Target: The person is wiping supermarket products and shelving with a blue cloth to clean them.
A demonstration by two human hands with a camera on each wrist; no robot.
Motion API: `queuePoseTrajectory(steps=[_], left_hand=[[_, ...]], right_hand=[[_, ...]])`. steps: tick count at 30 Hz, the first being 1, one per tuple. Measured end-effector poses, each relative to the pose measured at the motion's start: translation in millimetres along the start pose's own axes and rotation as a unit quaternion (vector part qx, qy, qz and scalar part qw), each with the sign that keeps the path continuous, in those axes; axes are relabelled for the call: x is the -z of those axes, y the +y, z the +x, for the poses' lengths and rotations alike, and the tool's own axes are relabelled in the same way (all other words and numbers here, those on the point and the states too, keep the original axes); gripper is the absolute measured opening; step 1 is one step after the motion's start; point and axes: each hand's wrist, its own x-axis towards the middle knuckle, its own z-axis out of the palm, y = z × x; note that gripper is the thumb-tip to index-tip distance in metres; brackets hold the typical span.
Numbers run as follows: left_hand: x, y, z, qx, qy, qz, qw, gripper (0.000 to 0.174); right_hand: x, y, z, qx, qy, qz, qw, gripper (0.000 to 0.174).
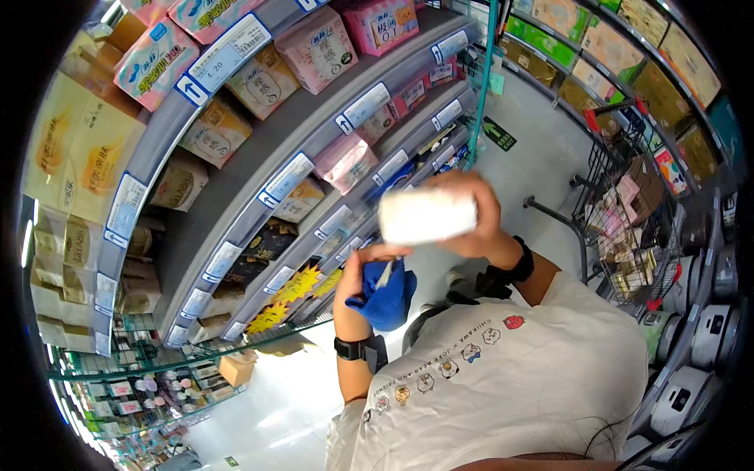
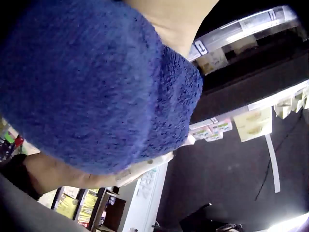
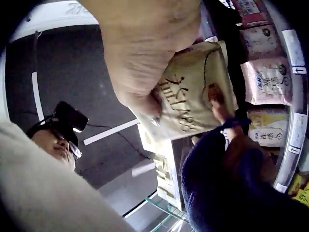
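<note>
A cream, soft-looking pack (image 1: 428,216) with dark printed lettering is gripped by my right hand (image 1: 477,206), and its face shows in the right wrist view, where the same pack (image 3: 188,92) sits under my thumb and palm. Bunched in my left hand (image 1: 351,281) is a blue fuzzy cloth (image 1: 386,300). A fingertip (image 3: 216,93) of that hand touches the pack's printed face in the right wrist view. Up close in the left wrist view, the blue cloth (image 2: 82,87) hides most of the left hand.
Shelves at the left carry rows of packs (image 1: 314,47) behind price labels (image 1: 287,179). A black wire cart (image 1: 628,220) with goods in it stands to the right, before another shelf. White boxy appliances (image 1: 679,396) line the lower right. Pale floor (image 1: 542,118) runs between.
</note>
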Motion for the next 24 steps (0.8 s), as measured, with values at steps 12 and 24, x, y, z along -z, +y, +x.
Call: queuePoseTrajectory(steps=[12, 24], left_hand=[[-29, 7, 53, -0.034, -0.093, -0.076, 0.992, 0.066], [-65, -26, 78, -0.003, -0.116, -0.104, 0.988, 0.084]], right_hand=[[42, -24, 33, 0.014, -0.195, -0.061, 0.979, 0.053], [86, -13, 20, 0.0, -0.12, -0.06, 0.991, 0.047]])
